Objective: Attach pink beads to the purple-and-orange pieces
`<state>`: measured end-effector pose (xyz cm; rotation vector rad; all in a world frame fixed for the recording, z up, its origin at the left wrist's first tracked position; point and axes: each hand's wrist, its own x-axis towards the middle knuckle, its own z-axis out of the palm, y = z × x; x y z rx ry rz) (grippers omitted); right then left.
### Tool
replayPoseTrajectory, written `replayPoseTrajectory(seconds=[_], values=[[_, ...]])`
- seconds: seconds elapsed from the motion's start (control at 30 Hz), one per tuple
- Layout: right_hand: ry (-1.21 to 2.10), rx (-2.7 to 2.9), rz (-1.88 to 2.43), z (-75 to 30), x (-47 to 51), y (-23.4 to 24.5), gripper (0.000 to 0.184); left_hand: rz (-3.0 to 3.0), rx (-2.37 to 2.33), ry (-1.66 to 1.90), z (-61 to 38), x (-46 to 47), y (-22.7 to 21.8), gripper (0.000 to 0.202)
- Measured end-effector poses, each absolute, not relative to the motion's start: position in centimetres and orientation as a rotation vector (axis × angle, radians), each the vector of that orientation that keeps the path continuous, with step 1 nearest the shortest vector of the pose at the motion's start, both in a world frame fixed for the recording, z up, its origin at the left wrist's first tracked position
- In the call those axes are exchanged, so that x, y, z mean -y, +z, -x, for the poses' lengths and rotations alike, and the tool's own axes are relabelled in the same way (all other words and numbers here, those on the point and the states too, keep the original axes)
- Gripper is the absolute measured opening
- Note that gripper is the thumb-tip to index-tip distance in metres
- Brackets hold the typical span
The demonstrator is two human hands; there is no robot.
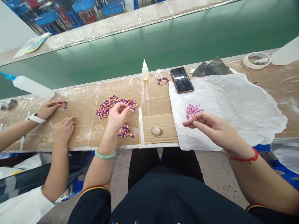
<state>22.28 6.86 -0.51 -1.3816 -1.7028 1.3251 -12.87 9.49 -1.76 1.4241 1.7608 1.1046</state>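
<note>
Left grip (117,115), narrow, sits by purple-orange pieces (104,109); right grip (211,127), also narrow, by pink pieces (192,110); contents unclear.

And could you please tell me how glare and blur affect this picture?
In the head view, pale glare streaks the brown tabletop and a soft sheen lies on the green strip; in the same head view, the blue bins at the top look soft, while the left hand and right hand read fairly clearly.

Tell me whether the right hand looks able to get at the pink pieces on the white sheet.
Probably yes: the right hand is close beside the pink pieces, and nothing visible on the white sheet stands between them.
</note>
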Motion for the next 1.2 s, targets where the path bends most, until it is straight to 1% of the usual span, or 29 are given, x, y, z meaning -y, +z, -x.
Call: replayPoseTrajectory(seconds=[0.1,0.17,0.27,0.4,0.47,0.57,0.67,0.73,0.93,1.2], values=[[1.326,1.681,1.404,-22.4,-6.8,-0.5,0.035,-0.986,-1.448,1.286,11.8,-8.4,-1.5,0.035],[1.326,1.669,1.410,-22.4,-6.7,-0.4,0.035,-0.804,-1.359,1.317,10.8,-7.8,-1.4,0.041],[1.332,1.643,1.413,-22.5,-6.5,-0.3,0.032,-0.642,-1.298,1.341,9.2,-6.9,-1.3,0.038],[1.297,1.610,1.415,-23.0,-6.4,-0.1,0.025,-0.566,-1.145,1.346,7.6,-5.9,-1.0,0.027],[1.242,1.622,1.397,-23.5,-6.6,-0.4,0.020,-0.572,-1.089,1.393,7.1,-5.4,-0.9,0.028],[0.967,1.724,1.423,-24.5,-7.3,-1.4,0.014,-0.638,-1.035,1.456,6.8,-4.8,-1.1,0.031],[0.591,1.965,1.456,-25.4,-8.2,-3.2,0.011,-0.721,-1.015,1.398,6.8,-4.2,-1.1,0.025],[0.475,2.096,1.436,-25.5,-8.6,-4.3,0.011,-0.765,-1.039,1.364,6.9,-3.6,-1.1,0.024],[0.428,2.187,1.417,-24.3,-9.3,-6.4,0.012,-0.863,-1.162,1.222,6.6,-1.8,-1.2,0.025],[0.387,2.241,1.419,-23.9,-9.6,-6.6,0.014,-0.830,-1.189,1.103,6.7,-0.4,-2.7,0.028]])
